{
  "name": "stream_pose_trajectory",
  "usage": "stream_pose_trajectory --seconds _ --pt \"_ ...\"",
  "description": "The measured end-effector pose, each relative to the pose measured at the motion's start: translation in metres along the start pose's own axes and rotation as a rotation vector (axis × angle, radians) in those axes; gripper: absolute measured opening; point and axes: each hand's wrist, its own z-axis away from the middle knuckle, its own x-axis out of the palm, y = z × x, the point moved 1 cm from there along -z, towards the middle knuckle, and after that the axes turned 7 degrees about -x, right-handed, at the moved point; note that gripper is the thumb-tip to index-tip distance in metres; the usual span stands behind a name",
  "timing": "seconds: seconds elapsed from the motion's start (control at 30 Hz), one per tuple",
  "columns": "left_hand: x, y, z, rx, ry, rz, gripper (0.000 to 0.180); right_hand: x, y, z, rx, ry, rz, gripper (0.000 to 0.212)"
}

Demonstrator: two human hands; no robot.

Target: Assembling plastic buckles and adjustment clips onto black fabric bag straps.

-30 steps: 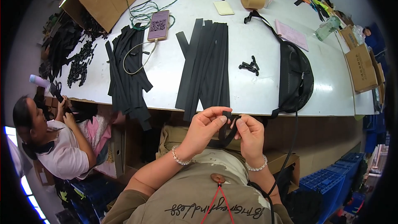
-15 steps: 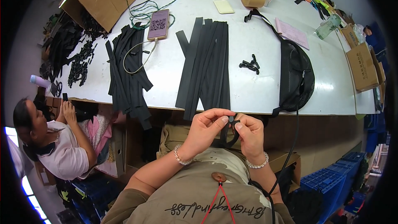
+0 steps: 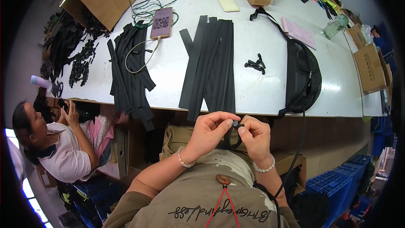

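Note:
My left hand (image 3: 207, 131) and my right hand (image 3: 256, 138) meet just in front of the table's near edge. Both pinch a black strip (image 3: 231, 142), which loops down below my fingers. A small dark piece (image 3: 236, 123) shows between the fingertips; its kind is too small to tell. Straight ahead on the table lies a bundle of long flat black strips (image 3: 213, 59), its near ends reaching past the edge. To the right of the bundle is a little pile of small black fittings (image 3: 255, 64).
A phone (image 3: 162, 23) with a cable rests by another strip pile (image 3: 130, 76). At right lies a black mesh bag (image 3: 304, 74), with a cord hanging off the table. A cardboard box (image 3: 103, 0) and many small black parts (image 3: 83, 64) sit left. A co-worker (image 3: 59, 143) sits at left.
My right hand has shifted slightly to the right, and both hands still pinch the black strip. The co-worker's hands have moved a little.

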Motion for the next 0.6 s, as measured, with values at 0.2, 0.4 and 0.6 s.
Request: stream_pose_trajectory --seconds 0.2,0.4,0.6 --pt "0.001 0.008 0.002 0.031 0.007 -0.043 0.015 -0.001 -0.010 -0.003 -0.062 -0.036 0.211 0.023" --pt "0.001 0.008 0.003 0.012 0.019 -0.067 0.014 -0.005 -0.006 -0.004 -0.018 -0.102 0.129 0.021" --pt "0.002 0.009 0.004 0.008 0.023 -0.094 0.015 -0.004 -0.003 0.000 0.081 -0.079 0.056 0.022"
